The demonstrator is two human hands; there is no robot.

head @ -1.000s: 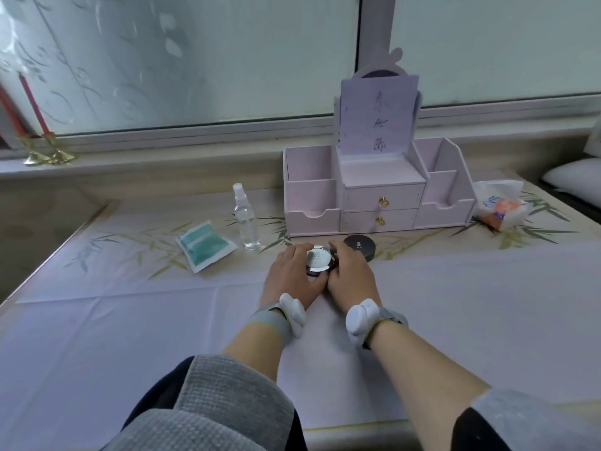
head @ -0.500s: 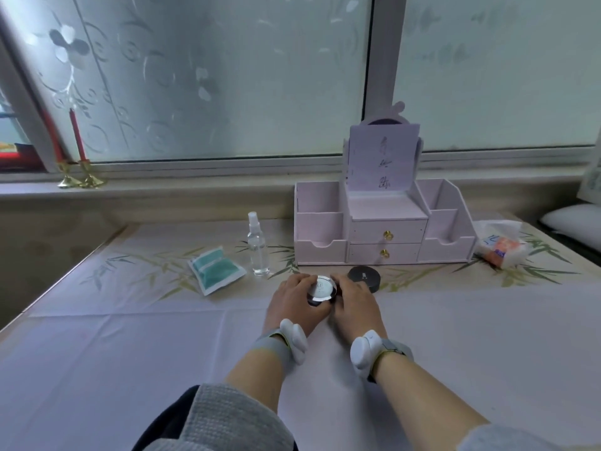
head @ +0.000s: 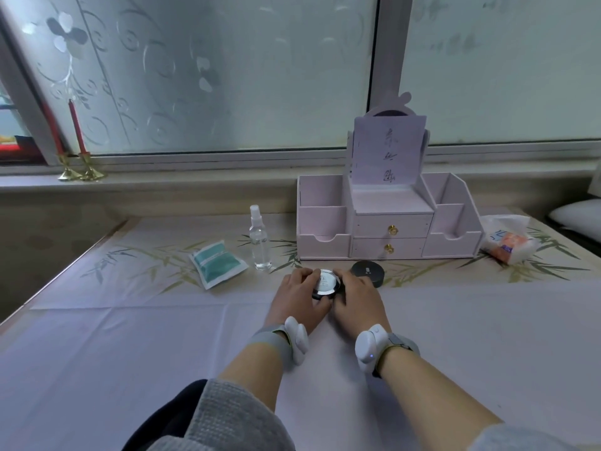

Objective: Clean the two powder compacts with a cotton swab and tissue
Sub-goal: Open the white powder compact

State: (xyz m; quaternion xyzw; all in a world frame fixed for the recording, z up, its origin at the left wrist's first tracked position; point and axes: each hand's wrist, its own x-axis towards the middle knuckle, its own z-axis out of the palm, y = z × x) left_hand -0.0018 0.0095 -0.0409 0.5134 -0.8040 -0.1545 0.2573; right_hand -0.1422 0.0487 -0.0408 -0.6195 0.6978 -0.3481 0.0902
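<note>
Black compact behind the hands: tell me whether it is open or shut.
Shut. The black compact lies flat on the table with its lid down, beyond the right hand, untouched.

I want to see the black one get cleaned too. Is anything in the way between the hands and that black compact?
No, nothing visible blocks it. The black compact sits just behind the right hand, with bare tablecloth around it. Both hands are busy, though: the left hand and right hand hold the silver compact.

Frosted floral-pattern window (head: 201,70) across top of frame; grey sill (head: 195,182) below; two red candles (head: 76,125) upper left; white-clothed desk (head: 130,336) fills lower frame; dim daylight.
</note>
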